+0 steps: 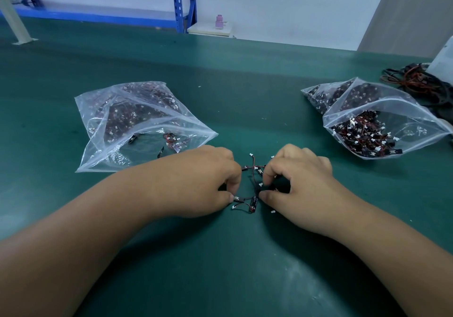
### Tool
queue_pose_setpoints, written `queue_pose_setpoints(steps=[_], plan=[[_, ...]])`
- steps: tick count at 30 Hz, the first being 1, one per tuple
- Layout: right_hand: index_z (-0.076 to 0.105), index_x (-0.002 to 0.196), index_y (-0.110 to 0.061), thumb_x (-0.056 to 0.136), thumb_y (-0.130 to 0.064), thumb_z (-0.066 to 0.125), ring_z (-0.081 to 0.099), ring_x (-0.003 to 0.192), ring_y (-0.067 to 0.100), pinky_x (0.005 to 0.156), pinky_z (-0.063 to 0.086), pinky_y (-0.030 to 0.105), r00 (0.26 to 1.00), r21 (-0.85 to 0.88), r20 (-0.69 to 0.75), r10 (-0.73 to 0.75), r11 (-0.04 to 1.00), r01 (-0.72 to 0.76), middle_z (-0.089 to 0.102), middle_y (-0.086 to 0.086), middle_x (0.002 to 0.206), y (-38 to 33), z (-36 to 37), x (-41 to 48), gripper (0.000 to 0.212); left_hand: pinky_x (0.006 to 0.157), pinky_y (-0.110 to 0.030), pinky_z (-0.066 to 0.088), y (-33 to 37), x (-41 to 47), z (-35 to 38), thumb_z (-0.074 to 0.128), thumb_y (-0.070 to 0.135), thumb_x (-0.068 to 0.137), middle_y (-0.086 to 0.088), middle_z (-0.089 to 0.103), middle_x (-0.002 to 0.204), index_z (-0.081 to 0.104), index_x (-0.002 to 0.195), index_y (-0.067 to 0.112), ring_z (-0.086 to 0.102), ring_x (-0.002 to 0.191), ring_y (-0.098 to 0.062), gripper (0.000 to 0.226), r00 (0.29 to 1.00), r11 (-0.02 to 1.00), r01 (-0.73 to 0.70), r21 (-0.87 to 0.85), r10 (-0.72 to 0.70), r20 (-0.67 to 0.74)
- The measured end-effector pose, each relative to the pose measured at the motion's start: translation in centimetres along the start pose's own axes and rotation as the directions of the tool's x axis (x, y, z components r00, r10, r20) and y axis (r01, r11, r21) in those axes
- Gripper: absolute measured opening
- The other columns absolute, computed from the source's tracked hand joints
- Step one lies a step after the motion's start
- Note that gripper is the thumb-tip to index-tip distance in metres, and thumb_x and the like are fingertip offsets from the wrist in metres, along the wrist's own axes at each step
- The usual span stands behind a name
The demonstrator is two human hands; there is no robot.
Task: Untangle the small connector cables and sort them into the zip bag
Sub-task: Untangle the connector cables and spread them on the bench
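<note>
A small tangle of connector cables (pixel 252 187), black and red wires with white plugs, lies on the green table between my hands. My left hand (pixel 203 179) pinches one end of the tangle with curled fingers. My right hand (pixel 299 182) pinches the other side, fingertips bent down onto the wires. To the left lies a clear zip bag (pixel 147 111) with its mouth open toward me and a few cables inside. On the right a second clear zip bag (pixel 392 111) stands open, packed with many cables.
A heap of thicker black and red wires (pixel 416 81) lies at the far right behind the right bag. A white object (pixel 443 59) sits at the right edge. Blue shelving (pixel 183 3) stands beyond the green table (pixel 245 76).
</note>
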State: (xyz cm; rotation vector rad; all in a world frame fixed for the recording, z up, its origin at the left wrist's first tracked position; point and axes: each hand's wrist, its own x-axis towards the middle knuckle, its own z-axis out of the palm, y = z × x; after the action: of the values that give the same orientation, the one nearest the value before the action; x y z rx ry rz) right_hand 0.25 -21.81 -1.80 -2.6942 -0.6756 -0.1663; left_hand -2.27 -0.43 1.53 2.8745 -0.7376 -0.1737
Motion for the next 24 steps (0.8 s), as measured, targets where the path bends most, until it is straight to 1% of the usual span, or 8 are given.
queue_pose_setpoints(steps=[3,5,8,11,14,16,20,24], plan=[[0.061,0.076,-0.033,0.079,-0.043,0.070,0.037,0.098,0.007,0.080,0.016,0.028,1.000,-0.012,0.001,-0.010,1.000,0.010,0.046,-0.019,0.095,-0.1,0.1,0.0,0.014,0.092,-0.036,0.045,0.1,-0.1,0.0,0.059,0.044,0.089,0.014,0.050,0.098,0.062,0.086,0.030,0.049,0.103,-0.011,0.015,1.000,0.998,0.023,0.067,-0.023,-0.010],[0.060,0.071,-0.030,0.080,-0.039,0.068,0.036,0.097,0.008,0.079,0.016,0.029,1.000,-0.041,0.003,-0.008,0.999,0.008,0.046,-0.018,0.094,-0.1,0.1,0.0,0.015,0.091,-0.036,0.046,0.3,-0.2,0.1,0.058,0.046,0.088,0.014,0.050,0.098,0.062,0.085,0.027,0.049,0.103,-0.013,0.019,1.000,0.996,0.024,0.087,-0.023,-0.012],[0.059,0.068,-0.029,0.079,-0.036,0.066,0.035,0.094,0.008,0.079,0.016,0.030,1.000,-0.069,0.008,-0.007,0.998,0.008,0.045,-0.018,0.093,-0.1,0.0,0.0,0.015,0.090,-0.036,0.046,0.5,-0.2,0.1,0.058,0.044,0.087,0.014,0.051,0.097,0.061,0.083,0.027,0.049,0.102,-0.013,0.018,1.000,0.997,0.014,0.077,-0.013,-0.003],[0.058,0.068,-0.029,0.079,-0.041,0.066,0.035,0.094,0.009,0.079,0.016,0.030,1.000,-0.083,-0.002,0.000,0.997,-0.001,0.045,-0.017,0.093,-0.2,0.1,0.0,0.018,0.092,-0.036,0.044,0.5,-0.2,0.0,0.058,0.048,0.086,0.014,0.049,0.098,0.056,0.087,0.031,0.048,0.101,-0.012,0.017,0.999,0.999,0.025,0.040,-0.024,-0.036],[0.057,0.070,-0.029,0.080,-0.045,0.064,0.034,0.094,0.010,0.078,0.015,0.030,1.000,-0.113,-0.012,0.002,0.994,-0.003,0.043,-0.017,0.094,-0.5,0.0,-0.1,0.020,0.096,-0.038,0.042,0.5,-0.1,0.0,0.053,0.055,0.087,0.015,0.047,0.103,0.053,0.096,0.035,0.046,0.104,-0.012,0.022,0.998,0.995,0.055,0.084,-0.052,-0.032],[0.055,0.068,-0.028,0.082,-0.041,0.062,0.034,0.094,0.012,0.080,0.016,0.031,1.000,-0.126,-0.004,-0.003,0.992,0.002,0.043,-0.015,0.094,-0.7,0.0,-0.1,0.021,0.095,-0.039,0.043,0.7,0.1,0.2,0.052,0.052,0.090,0.013,0.047,0.103,0.055,0.093,0.033,0.046,0.104,-0.014,0.020,0.998,0.991,0.064,0.119,-0.062,-0.025],[0.050,0.066,-0.026,0.084,-0.035,0.055,0.034,0.093,0.012,0.083,0.020,0.031,0.999,-0.132,0.026,-0.033,0.991,0.036,0.042,-0.015,0.094,-1.0,-0.2,-0.3,0.021,0.091,-0.038,0.046,0.9,0.1,0.3,0.051,0.044,0.092,0.011,0.046,0.098,0.058,0.082,0.026,0.048,0.100,-0.016,0.021,0.997,0.992,0.072,0.108,-0.073,0.002],[0.050,0.064,-0.025,0.082,-0.033,0.055,0.034,0.093,0.011,0.088,0.023,0.031,0.994,-0.114,0.069,-0.081,0.990,0.088,0.042,-0.016,0.093,-1.1,-0.4,-0.6,0.021,0.090,-0.038,0.045,0.9,0.2,0.3,0.051,0.044,0.092,0.010,0.047,0.097,0.062,0.083,0.023,0.049,0.099,-0.016,0.026,0.999,0.993,0.046,0.113,-0.048,0.015]])
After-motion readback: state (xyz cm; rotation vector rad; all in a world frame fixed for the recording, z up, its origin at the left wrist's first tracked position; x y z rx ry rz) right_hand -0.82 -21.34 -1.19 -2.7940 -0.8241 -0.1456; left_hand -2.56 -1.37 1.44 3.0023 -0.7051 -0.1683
